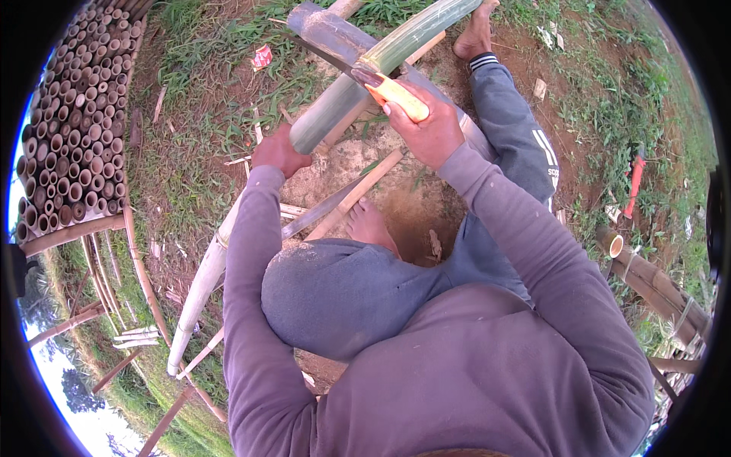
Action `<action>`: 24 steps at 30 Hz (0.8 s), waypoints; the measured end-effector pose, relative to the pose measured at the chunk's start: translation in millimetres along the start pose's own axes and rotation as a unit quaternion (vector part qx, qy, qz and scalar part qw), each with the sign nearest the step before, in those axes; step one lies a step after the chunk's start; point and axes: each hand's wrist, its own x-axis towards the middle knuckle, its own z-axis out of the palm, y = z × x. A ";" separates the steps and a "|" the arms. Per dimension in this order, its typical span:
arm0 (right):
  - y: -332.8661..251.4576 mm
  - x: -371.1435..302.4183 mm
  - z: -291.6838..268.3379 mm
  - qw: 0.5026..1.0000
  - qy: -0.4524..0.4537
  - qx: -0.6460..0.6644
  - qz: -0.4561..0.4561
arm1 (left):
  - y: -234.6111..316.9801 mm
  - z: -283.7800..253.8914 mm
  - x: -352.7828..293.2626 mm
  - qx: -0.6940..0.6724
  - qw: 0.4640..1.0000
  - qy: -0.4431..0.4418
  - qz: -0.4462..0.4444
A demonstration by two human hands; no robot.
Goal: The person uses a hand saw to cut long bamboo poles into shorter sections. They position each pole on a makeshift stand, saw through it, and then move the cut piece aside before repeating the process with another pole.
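My right hand is closed round the orange handle of a hand saw. Its dark blade lies across a green bamboo pole, where a pale worn patch shows. My left hand grips the same pole close to its near left end, fingers partly hidden beneath it. The pole slants away to the upper right over a greyish bamboo log, which crosses under it. One bare foot rests on the ground below the pole, the other beyond it.
Sawdust covers the soil under the pole. Between my legs lie a pale wooden strip and a flat grey one. A long pale bamboo pole slants at left, beside a rack of stacked bamboo tubes. An orange-red tool and tied bamboo are at right.
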 end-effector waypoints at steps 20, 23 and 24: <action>-19.3 -131.0 -95.0 0.999 -0.034 -0.022 -0.014 | -27.5 3.9 9.4 -0.075 0.996 -0.044 0.033; -24.8 -155.6 -110.6 0.998 -0.005 0.038 0.041 | -16.9 -5.6 12.1 -0.059 0.997 -0.047 0.032; -5.6 -137.9 -95.6 0.999 -0.019 0.035 0.000 | -16.4 -3.1 13.4 -0.059 0.997 -0.051 0.029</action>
